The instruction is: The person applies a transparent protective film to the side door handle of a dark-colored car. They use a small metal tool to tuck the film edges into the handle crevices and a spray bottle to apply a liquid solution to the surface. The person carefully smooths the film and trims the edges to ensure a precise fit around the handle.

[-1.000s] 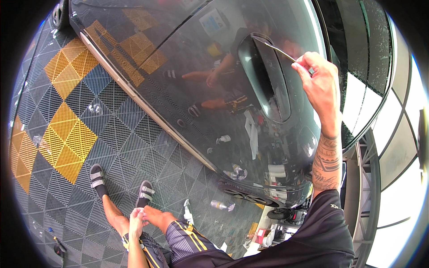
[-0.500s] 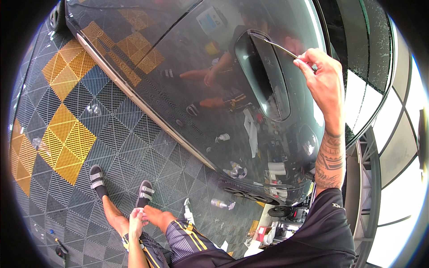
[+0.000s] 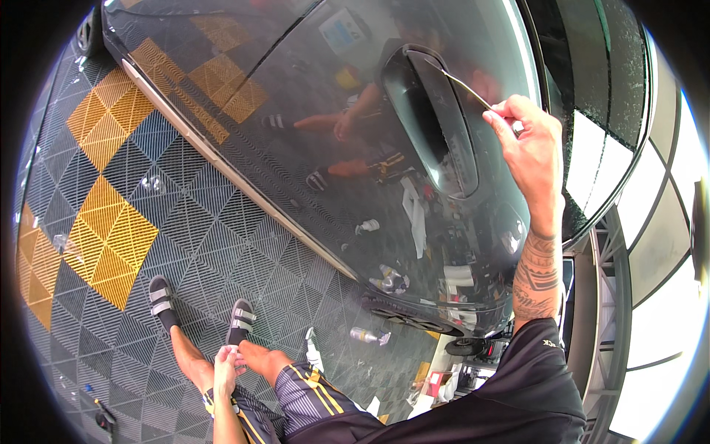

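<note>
At the left, a floor of patterned tiles (image 3: pixel 207 229) is seen. Above the person's knee, the left hand (image 3: pixel 225 370) is held with its fingers curled and tips gathered; whether anything is pinched there cannot be told. Farther right, a dark glossy car panel (image 3: pixel 333 214) is fitted with a recessed handle (image 3: pixel 458 140). Over the handle's upper end, a thin metal tool (image 3: pixel 470 89) is held, slanting up and leftward from the right hand (image 3: pixel 531 144), by whose thumb and fingers it is gripped; contact at its tip cannot be made out.
</note>
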The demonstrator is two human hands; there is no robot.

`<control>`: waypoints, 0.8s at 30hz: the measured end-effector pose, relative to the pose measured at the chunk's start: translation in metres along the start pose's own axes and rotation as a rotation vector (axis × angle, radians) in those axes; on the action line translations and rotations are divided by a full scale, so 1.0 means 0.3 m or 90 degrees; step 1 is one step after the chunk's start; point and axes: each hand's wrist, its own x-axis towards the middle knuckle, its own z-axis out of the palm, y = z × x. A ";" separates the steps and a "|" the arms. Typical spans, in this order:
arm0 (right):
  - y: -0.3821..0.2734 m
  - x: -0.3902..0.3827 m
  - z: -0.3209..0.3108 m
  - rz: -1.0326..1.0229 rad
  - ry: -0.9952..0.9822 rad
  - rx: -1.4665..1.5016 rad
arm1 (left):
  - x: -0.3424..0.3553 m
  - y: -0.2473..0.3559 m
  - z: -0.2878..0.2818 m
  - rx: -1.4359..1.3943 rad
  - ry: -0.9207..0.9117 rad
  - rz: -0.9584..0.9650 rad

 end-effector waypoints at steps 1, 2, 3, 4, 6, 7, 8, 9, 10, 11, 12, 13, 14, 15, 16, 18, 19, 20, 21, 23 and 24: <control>-0.005 -0.010 0.006 0.012 -0.001 0.013 | -0.004 0.002 0.001 0.000 0.002 -0.001; -0.009 -0.020 0.013 0.024 -0.003 0.027 | -0.006 0.004 0.001 0.000 0.003 -0.002; -0.010 -0.031 0.021 0.028 0.004 0.043 | -0.005 0.004 0.001 0.002 0.003 -0.001; -0.009 -0.043 0.031 0.039 0.009 0.049 | -0.005 0.004 0.000 0.004 0.004 -0.001; -0.009 -0.066 0.045 0.062 0.020 0.060 | -0.004 0.002 -0.001 0.006 0.002 -0.001; -0.015 -0.074 0.048 0.051 0.022 0.049 | -0.004 0.000 -0.001 0.006 0.000 -0.001; -0.014 -0.085 0.059 0.080 0.027 0.079 | -0.004 -0.001 -0.002 0.007 -0.001 -0.001; -0.008 -0.102 0.075 0.110 0.032 0.108 | -0.003 -0.003 -0.003 0.006 -0.003 -0.002; -0.004 -0.116 0.089 0.139 0.038 0.137 | -0.002 -0.005 -0.004 0.005 -0.005 -0.002; -0.008 -0.125 0.099 0.134 0.056 0.153 | -0.002 -0.006 -0.005 0.004 -0.006 -0.003; -0.006 -0.134 0.110 0.144 0.062 0.157 | -0.003 -0.006 -0.005 0.005 -0.003 -0.002; -0.003 -0.144 0.121 0.153 0.068 0.160 | -0.005 -0.006 -0.004 0.006 0.000 -0.002; -0.001 -0.152 0.131 0.162 0.073 0.164 | -0.006 -0.005 -0.004 0.007 0.002 -0.002; -0.003 -0.160 0.138 0.158 0.093 0.172 | -0.005 -0.009 -0.007 0.006 0.002 -0.003; 0.000 -0.167 0.145 0.147 0.104 0.165 | -0.002 -0.013 -0.008 0.004 0.001 -0.004; 0.006 -0.179 0.157 0.124 0.127 0.151 | 0.001 -0.018 -0.011 0.002 0.000 -0.004; 0.001 -0.182 0.158 0.126 0.127 0.143 | 0.000 -0.020 -0.012 0.002 -0.001 -0.002; -0.006 -0.186 0.157 0.128 0.127 0.135 | 0.000 -0.021 -0.013 0.001 -0.001 -0.001; -0.011 -0.189 0.156 0.129 0.128 0.127 | 0.002 -0.025 -0.015 0.001 -0.003 0.002; -0.013 -0.197 0.158 0.107 0.144 0.117 | 0.004 -0.034 -0.021 0.001 -0.005 0.008; -0.012 -0.204 0.159 0.097 0.152 0.111 | 0.002 -0.032 -0.020 0.002 -0.007 0.009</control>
